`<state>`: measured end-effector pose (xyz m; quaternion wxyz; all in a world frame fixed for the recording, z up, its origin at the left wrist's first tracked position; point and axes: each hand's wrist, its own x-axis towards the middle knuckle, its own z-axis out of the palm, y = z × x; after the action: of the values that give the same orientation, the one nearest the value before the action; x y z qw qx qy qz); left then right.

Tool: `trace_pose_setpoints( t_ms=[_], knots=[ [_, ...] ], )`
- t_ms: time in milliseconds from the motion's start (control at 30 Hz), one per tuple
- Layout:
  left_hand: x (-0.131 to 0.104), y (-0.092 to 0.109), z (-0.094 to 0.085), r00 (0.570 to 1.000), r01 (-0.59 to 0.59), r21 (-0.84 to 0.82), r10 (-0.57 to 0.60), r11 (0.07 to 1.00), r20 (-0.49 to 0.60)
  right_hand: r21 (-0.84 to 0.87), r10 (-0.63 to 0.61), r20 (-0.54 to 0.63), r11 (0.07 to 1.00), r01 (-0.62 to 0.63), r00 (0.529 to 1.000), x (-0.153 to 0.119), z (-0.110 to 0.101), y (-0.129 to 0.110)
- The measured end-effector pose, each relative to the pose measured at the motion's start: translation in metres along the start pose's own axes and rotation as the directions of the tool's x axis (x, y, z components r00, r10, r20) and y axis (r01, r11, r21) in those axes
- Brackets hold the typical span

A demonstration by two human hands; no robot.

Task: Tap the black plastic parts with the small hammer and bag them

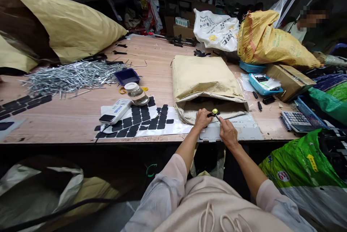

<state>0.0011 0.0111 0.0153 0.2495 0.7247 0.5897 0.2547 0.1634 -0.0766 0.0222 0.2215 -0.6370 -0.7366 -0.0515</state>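
Note:
In the head view my left hand (202, 118) is closed on a small black part (210, 114) at the mouth of an open paper sack (204, 76). My right hand (228, 133) pinches a thin metal rod (217, 117) that slants up to the black part. A small round yellow-green piece (215, 111) shows where the two meet; I cannot tell which one it belongs to. Below my hands a pale sheet (244, 129) lies along the table's front edge. The sack lies flat, its opening facing me.
A pile of metal rods (73, 76), a dark blue tray (127, 76), a lidded jar (137, 94) and a white device (116, 111) are on the left. Black pads (135, 118) lie in front. To the right are a calculator (296, 120) and a blue basket (264, 83). A person sits at far right.

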Motion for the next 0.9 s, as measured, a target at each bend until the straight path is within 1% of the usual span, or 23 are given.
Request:
trace_pose_setpoints(
  t_ms=[133, 233, 333, 467, 533, 600, 633, 700, 733, 833, 900],
  knots=[
    [0.000, -0.001, 0.000, 1.000, -0.006, -0.009, 0.006, 1.000, -0.003, -0.040, 0.060, -0.037, 0.997, -0.062, 0.998, 0.007, 0.002, 0.016],
    [-0.001, -0.003, 0.002, 1.000, -0.010, -0.014, 0.010, 1.000, -0.013, -0.123, 0.106, -0.058, 0.986, -0.112, 0.993, 0.016, 0.001, 0.036],
    [-0.001, -0.003, 0.002, 1.000, -0.011, -0.017, 0.010, 1.000, -0.019, -0.217, 0.137, -0.043, 0.966, -0.143, 0.990, 0.019, 0.005, 0.052],
    [-0.001, 0.001, -0.001, 1.000, -0.015, -0.002, 0.015, 1.000, -0.014, -0.301, 0.140, -0.036, 0.943, -0.144, 0.990, 0.019, 0.012, 0.059],
    [-0.007, 0.006, -0.004, 0.999, -0.035, 0.010, 0.035, 0.999, -0.016, -0.311, 0.129, -0.036, 0.941, -0.134, 0.991, 0.018, 0.014, 0.059],
    [-0.023, 0.010, -0.008, 0.996, -0.079, 0.024, 0.080, 0.997, -0.045, -0.313, 0.127, -0.031, 0.941, -0.130, 0.991, 0.019, 0.014, 0.058],
    [-0.035, 0.011, -0.010, 0.991, -0.111, 0.030, 0.113, 0.993, -0.065, -0.314, 0.129, -0.028, 0.940, -0.132, 0.991, 0.019, 0.014, 0.058],
    [-0.067, 0.011, -0.013, 0.978, -0.188, 0.038, 0.191, 0.981, -0.088, -0.317, 0.135, -0.019, 0.939, -0.134, 0.991, 0.019, 0.014, 0.057],
    [-0.086, 0.010, -0.013, 0.969, -0.229, 0.039, 0.231, 0.973, -0.082, -0.319, 0.137, -0.014, 0.938, -0.134, 0.991, 0.018, 0.014, 0.057],
    [-0.141, 0.000, -0.008, 0.945, -0.326, 0.033, 0.326, 0.945, 0.000, -0.323, 0.138, -0.001, 0.937, -0.131, 0.990, 0.018, 0.015, 0.056],
    [-0.168, -0.009, 0.001, 0.936, -0.349, 0.044, 0.346, 0.936, 0.067, -0.321, 0.136, -0.003, 0.938, -0.130, 0.991, 0.017, 0.016, 0.056]
  ],
)
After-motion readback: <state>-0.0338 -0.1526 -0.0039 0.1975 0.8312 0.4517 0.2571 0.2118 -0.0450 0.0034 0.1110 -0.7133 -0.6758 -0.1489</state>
